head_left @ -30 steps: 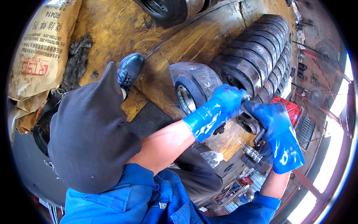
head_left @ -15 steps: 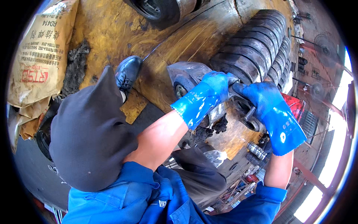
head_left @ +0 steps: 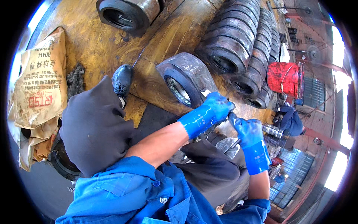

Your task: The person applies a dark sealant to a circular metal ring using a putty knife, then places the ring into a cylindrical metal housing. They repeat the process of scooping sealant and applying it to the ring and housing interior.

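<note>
My left hand [head_left: 216, 108], in a blue rubber glove, is closed just beside a dark thick metal ring [head_left: 188, 76]; the ring's outer side has flat faces. A small pale piece [head_left: 205, 92] shows between the glove and the ring; whether the hand holds it I cannot tell. Also blue-gloved, my right hand [head_left: 247, 130] is close by on the right, closed around a dark rod-like tool [head_left: 235, 143]. The tool's lower end sticks out below the fist. What the left fingers grip is hidden.
Rows of dark metal rings [head_left: 233, 37] lie at the upper right, another ring [head_left: 128, 16] at the top. A red bucket [head_left: 285, 77] stands beyond the rows. At left is a brown paper sack [head_left: 41, 78]. A person [head_left: 291, 121] in blue is farther off right.
The view has shifted, bringing the red bucket and near ring more fully into sight. Both hands appear lower in the picture and remain close together; the right hand has moved left.
</note>
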### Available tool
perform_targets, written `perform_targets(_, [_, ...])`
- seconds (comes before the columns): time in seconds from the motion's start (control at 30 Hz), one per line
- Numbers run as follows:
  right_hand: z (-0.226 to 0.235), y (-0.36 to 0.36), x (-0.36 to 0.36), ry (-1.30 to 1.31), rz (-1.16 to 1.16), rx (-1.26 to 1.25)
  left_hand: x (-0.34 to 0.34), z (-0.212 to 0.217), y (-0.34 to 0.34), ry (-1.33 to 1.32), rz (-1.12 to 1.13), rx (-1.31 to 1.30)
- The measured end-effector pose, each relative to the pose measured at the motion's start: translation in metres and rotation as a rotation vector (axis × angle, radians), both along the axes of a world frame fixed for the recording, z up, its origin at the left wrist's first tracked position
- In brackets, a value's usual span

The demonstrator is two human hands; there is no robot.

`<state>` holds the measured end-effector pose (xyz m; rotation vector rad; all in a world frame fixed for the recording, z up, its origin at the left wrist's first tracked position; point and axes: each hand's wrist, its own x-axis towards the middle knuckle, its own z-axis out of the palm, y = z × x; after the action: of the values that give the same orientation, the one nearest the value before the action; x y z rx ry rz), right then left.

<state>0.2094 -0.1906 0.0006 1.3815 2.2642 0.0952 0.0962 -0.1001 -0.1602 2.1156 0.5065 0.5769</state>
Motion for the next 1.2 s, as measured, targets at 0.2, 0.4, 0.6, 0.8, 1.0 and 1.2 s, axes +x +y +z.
perform_targets(0.2, [-0.014, -0.012, -0.001, 0.005, 0.041, 0.108, -0.009, 0.006, 0.006, 0.088, -0.013, 0.068])
perform_targets(0.4, [-0.004, 0.022, -0.008, 0.021, 0.082, 0.077, -0.016, 0.001, 0.022, 0.007, 0.137, 0.053])
perform_targets(0.6, [-0.009, 0.045, -0.007, -0.001, 0.138, 0.075, -0.019, -0.007, 0.035, 0.013, 0.212, 0.068])
perform_targets(0.8, [0.001, 0.081, -0.024, -0.101, 0.225, -0.010, -0.031, -0.014, 0.051, -0.068, 0.318, 0.035])
perform_targets(1.0, [0.025, 0.134, -0.079, -0.306, 0.125, -0.282, -0.047, -0.021, 0.065, -0.370, 0.457, -0.011])
perform_targets(1.2, [0.031, 0.176, -0.113, -0.402, 0.086, -0.400, -0.056, -0.014, 0.077, -0.433, 0.496, -0.278])
